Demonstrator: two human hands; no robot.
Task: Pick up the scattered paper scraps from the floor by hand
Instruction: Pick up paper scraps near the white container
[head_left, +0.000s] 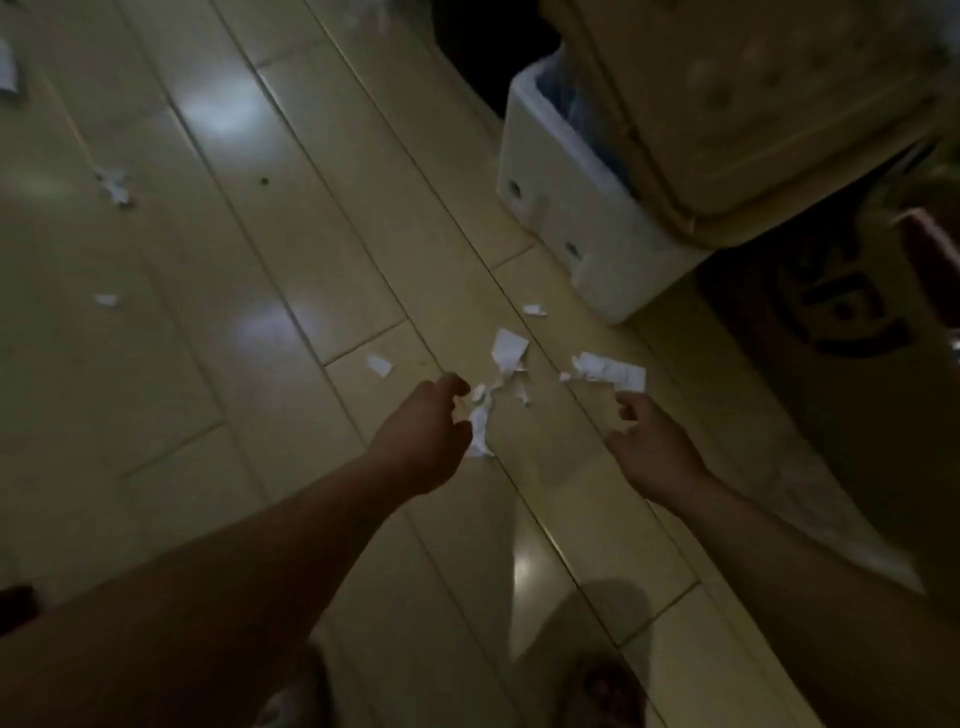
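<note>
Left hand (428, 434) fingers are curling against a crumpled scrap (480, 428); can't tell if they're gripping it. Right hand (649, 449) fingers are hanging loosely curled and empty, just below a flat scrap (613, 370). A white bin (561, 208) is crowding the far right, with a small scrap (379, 365) lying left on the open tiled floor (234, 389).

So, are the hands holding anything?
The left hand grips crumpled paper scraps by their left side. The right hand reaches a long scrap's near corner; whether it pinches it cannot be told.
</note>
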